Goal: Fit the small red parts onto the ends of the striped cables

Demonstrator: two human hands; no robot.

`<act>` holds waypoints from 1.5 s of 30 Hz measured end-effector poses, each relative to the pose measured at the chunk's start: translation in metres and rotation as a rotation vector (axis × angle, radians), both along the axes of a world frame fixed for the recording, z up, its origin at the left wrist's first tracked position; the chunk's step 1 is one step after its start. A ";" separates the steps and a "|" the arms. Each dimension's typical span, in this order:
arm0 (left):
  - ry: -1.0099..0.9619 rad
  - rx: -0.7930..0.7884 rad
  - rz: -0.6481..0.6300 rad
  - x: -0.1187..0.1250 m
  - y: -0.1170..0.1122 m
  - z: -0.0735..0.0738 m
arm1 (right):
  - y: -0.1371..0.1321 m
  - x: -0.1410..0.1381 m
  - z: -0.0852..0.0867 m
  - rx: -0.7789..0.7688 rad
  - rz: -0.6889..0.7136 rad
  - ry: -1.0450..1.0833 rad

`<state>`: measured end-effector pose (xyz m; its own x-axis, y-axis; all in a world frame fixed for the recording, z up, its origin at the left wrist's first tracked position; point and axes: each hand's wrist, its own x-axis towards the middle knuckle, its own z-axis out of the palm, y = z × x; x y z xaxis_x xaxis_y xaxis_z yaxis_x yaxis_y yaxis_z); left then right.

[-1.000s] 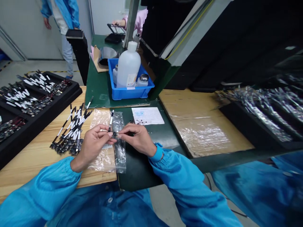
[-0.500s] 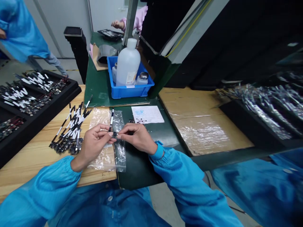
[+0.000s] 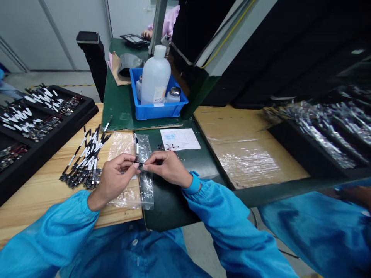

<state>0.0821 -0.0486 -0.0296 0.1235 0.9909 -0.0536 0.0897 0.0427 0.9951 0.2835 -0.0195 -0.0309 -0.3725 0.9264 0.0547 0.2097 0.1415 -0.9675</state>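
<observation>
My left hand (image 3: 120, 173) is closed on a small dark circuit board (image 3: 140, 165) with a black-and-white flex cable (image 3: 136, 144) rising from it. Thumb and fingers of my right hand (image 3: 166, 168) pinch at the board's right end; whether they grip the board itself or a tiny part on it is too small to tell. Both hands are over a clear plastic bag (image 3: 147, 193) that lies flat. Left of my left hand lies a pile of similar boards with flex cables (image 3: 84, 164). Several tiny dark parts with thin leads (image 3: 171, 147) lie beyond my right hand.
A black divided tray (image 3: 87, 110) of boards stands at left. Behind are a blue bin (image 3: 158, 112) with a large white bottle (image 3: 156, 75), and a printed paper (image 3: 181, 139). At right are plastic-covered cardboard (image 3: 246, 158) and another black tray (image 3: 301, 150). Another person's blue sleeve (image 3: 307, 227) shows lower right.
My hands stay nearly in place, with the board and its cable tilted slightly differently. The person in blue at upper left has moved mostly out of view. The far person's hand has lowered.
</observation>
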 end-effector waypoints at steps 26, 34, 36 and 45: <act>0.145 0.089 -0.111 -0.004 0.000 0.000 | -0.001 0.002 0.006 -0.012 0.067 0.030; 0.069 0.027 -0.108 -0.001 0.004 0.003 | -0.002 0.000 0.008 0.220 0.037 -0.038; 0.052 0.008 -0.085 0.000 0.004 0.006 | -0.002 0.001 0.007 0.266 0.037 -0.047; -0.173 -0.165 -0.043 0.001 0.005 0.003 | -0.001 0.000 -0.001 0.441 -0.045 -0.064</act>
